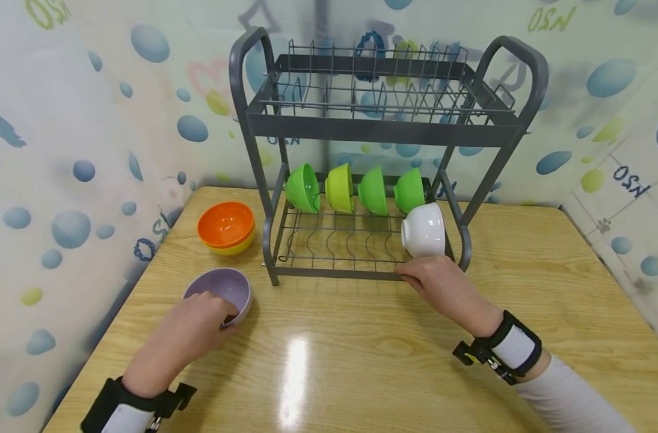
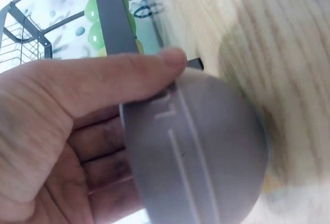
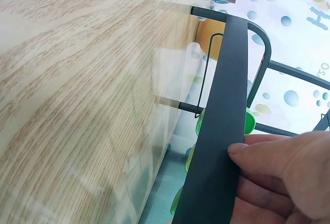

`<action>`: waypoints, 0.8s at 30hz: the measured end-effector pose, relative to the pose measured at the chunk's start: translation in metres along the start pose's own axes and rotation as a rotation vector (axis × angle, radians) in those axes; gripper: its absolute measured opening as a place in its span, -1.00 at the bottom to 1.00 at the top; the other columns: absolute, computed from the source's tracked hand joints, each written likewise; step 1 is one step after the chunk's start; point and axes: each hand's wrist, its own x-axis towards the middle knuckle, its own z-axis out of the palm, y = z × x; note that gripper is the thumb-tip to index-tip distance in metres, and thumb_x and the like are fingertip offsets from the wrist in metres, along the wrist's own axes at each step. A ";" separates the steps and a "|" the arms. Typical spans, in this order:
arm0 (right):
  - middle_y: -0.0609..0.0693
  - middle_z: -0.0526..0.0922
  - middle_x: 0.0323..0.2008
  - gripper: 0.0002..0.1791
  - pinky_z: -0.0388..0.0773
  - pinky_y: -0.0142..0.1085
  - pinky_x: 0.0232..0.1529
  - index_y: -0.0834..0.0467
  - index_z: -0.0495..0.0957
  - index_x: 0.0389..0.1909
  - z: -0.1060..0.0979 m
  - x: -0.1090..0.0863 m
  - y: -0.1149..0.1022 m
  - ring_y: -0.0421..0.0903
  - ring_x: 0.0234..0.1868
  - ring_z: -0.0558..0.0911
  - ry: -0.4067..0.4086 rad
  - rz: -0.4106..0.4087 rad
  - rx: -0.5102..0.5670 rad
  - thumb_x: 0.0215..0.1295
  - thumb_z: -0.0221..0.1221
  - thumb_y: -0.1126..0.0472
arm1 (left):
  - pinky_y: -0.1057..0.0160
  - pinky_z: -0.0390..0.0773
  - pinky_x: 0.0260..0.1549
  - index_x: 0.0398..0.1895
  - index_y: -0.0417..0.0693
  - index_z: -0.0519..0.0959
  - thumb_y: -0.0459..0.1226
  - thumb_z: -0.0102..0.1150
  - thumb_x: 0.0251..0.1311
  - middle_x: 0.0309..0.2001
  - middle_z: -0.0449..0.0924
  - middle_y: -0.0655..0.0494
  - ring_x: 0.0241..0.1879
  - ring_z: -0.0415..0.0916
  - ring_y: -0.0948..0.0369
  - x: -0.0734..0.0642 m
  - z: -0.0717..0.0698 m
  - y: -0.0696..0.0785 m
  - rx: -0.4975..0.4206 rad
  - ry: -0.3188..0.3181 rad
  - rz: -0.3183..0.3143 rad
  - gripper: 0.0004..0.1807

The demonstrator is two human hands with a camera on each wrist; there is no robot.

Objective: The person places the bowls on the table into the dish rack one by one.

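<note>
My left hand [image 1: 196, 328] pinches the rim of a purple bowl [image 1: 223, 282] over the left of the table; in the left wrist view its thumb lies on the outer wall, with the other fingers inside the bowl. A dark grey two-tier dish rack [image 1: 329, 273] stands in the middle. My right hand [image 1: 450, 291] holds its lower front rail [image 3: 221, 105], thumb in front and fingers behind. Just beyond that hand, a white bowl [image 1: 423, 231] rests on its side in the lower tier. Behind it, green bowls [image 1: 372, 191] and a yellow-green bowl [image 1: 338, 187] stand in a row.
An orange bowl [image 1: 226, 224] sits nested in a yellow bowl [image 1: 237, 246] left of the rack. The wire upper tier [image 1: 372, 114] holds no dishes. The wooden table [image 1: 361, 355] meets patterned walls at the back and sides.
</note>
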 end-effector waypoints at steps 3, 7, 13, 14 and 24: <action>-0.10 0.75 -0.31 -0.80 0.67 -0.22 -0.24 0.10 0.72 -0.23 0.000 0.000 0.000 -0.22 -0.29 0.67 -0.001 0.003 0.003 0.08 0.34 0.30 | 0.27 0.35 -0.58 -0.72 0.10 0.48 -0.17 0.45 -0.10 -0.70 0.40 0.30 -0.63 0.29 0.32 0.000 0.002 0.001 0.021 0.009 0.013 -0.71; -0.10 0.76 -0.31 -0.80 0.67 -0.22 -0.23 0.11 0.72 -0.23 -0.001 0.000 -0.001 -0.22 -0.29 0.67 -0.005 0.010 0.005 0.08 0.34 0.30 | 0.30 0.26 -0.59 -0.74 0.09 0.45 -0.19 0.44 -0.09 -0.73 0.32 0.30 -0.65 0.21 0.32 -0.001 0.003 0.002 0.042 0.027 0.038 -0.69; -0.09 0.75 -0.31 -0.80 0.67 -0.21 -0.23 0.11 0.72 -0.23 -0.001 -0.001 -0.002 -0.21 -0.30 0.67 -0.002 0.017 -0.003 0.07 0.34 0.31 | 0.30 0.39 -0.59 -0.72 0.07 0.54 -0.23 0.48 -0.17 -0.71 0.47 0.29 -0.64 0.34 0.36 -0.004 0.002 0.000 0.065 0.095 0.067 -0.76; -0.09 0.75 -0.31 -0.79 0.67 -0.21 -0.23 0.11 0.72 -0.23 -0.001 -0.001 -0.002 -0.21 -0.30 0.67 -0.002 0.019 -0.003 0.07 0.35 0.31 | 0.30 0.40 -0.59 -0.72 0.06 0.55 -0.23 0.48 -0.18 -0.71 0.49 0.28 -0.64 0.35 0.36 -0.005 0.002 0.000 0.067 0.105 0.069 -0.76; -0.08 0.76 -0.31 -0.79 0.67 -0.20 -0.22 0.11 0.72 -0.23 0.000 -0.001 -0.001 -0.20 -0.30 0.67 0.007 0.022 0.002 0.06 0.34 0.32 | 0.30 0.51 -0.58 -0.58 0.10 0.64 -0.24 0.49 -0.19 -0.58 0.63 0.28 -0.57 0.49 0.34 -0.011 -0.005 0.014 0.048 0.125 0.104 -0.85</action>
